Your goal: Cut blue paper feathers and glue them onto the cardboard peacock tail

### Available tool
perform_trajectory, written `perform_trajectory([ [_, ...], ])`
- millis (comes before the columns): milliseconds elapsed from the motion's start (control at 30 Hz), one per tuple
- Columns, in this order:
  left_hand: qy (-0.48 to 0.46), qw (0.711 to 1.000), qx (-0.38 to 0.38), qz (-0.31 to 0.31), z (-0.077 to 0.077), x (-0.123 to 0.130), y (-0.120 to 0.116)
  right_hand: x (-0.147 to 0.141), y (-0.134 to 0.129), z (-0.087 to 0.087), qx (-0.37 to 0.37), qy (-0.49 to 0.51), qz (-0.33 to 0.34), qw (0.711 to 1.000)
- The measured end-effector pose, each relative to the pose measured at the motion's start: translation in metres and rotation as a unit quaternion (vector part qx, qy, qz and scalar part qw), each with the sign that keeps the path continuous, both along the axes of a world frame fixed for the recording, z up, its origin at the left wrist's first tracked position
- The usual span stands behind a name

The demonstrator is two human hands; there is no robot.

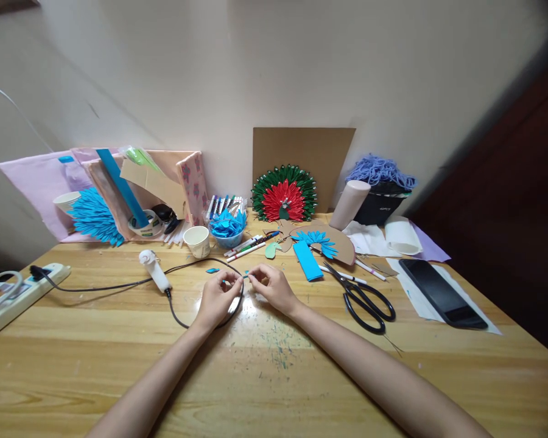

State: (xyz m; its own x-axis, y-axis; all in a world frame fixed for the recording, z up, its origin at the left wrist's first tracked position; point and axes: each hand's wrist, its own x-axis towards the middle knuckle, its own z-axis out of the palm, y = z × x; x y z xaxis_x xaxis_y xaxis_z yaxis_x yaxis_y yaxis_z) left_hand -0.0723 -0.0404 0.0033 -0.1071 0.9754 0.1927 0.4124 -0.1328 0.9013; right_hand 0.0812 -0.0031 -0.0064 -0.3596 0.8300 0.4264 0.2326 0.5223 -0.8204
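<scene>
Blue bit (246, 277): is sitting between the two hands, just above the table (256, 389); it is too small for me to see its shape well.
Left hand (219, 295): is pinching one side of the bit with its thumb and finger tips, maybe because something so tiny needs only a soft squeeze.
Right hand (274, 287): is pinching the other side, so the tips are almost meeting; two hands are probably making it steadier.
Blue leaf (213, 271): is lying flat just past the left hand, near enough for picking up.
White tool (155, 272): is resting left of the left hand, with its handle pointing my way, likely for easy grabbing.
Cord (176, 316): is looping past the left hand, and one end is joining the tool.
Scissors (364, 299): are lying right of the right hand, loops turned this way, maybe so fingers can slip in.
Blue strip (307, 261): is lying beside the blades, perhaps handy for cutting.
Bowl (228, 241): is holding lots of blue pieces, likely so they are not getting lost.
Fan card (344, 244): is lying behind the strip, with blue petals (322, 240) spreading around its curved gap.
Peacock (284, 198): is standing at the back, in front of a brown board (301, 146), where it is easy to see.
</scene>
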Motion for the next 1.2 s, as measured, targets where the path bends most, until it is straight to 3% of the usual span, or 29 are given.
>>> perform_trajectory([
  [267, -0.009, 0.999, 0.009, 0.047, 0.0024, -0.0010, -0.0004, 0.0031, 0.0071, -0.0057, -0.039, 0.040, -0.081, 0.995],
  [367, -0.001, 0.998, 0.020, 0.059, 0.0042, -0.0016, -0.0015, 0.0033, 0.0086, -0.0068, -0.077, 0.057, -0.053, 0.994],
  [500, 0.029, 0.998, 0.051, 0.032, 0.0067, -0.0002, -0.0047, 0.0019, 0.0082, -0.0080, -0.120, 0.071, 0.007, 0.990],
  [933, 0.043, 0.998, 0.037, -0.033, 0.0067, 0.0047, -0.0088, 0.0017, 0.0043, -0.0065, -0.161, 0.093, 0.054, 0.981],
  [1200, -0.061, 0.997, -0.040, -0.021, 0.0046, 0.0048, -0.0077, 0.0009, 0.0046, -0.0051, -0.180, 0.080, 0.070, 0.978],
])
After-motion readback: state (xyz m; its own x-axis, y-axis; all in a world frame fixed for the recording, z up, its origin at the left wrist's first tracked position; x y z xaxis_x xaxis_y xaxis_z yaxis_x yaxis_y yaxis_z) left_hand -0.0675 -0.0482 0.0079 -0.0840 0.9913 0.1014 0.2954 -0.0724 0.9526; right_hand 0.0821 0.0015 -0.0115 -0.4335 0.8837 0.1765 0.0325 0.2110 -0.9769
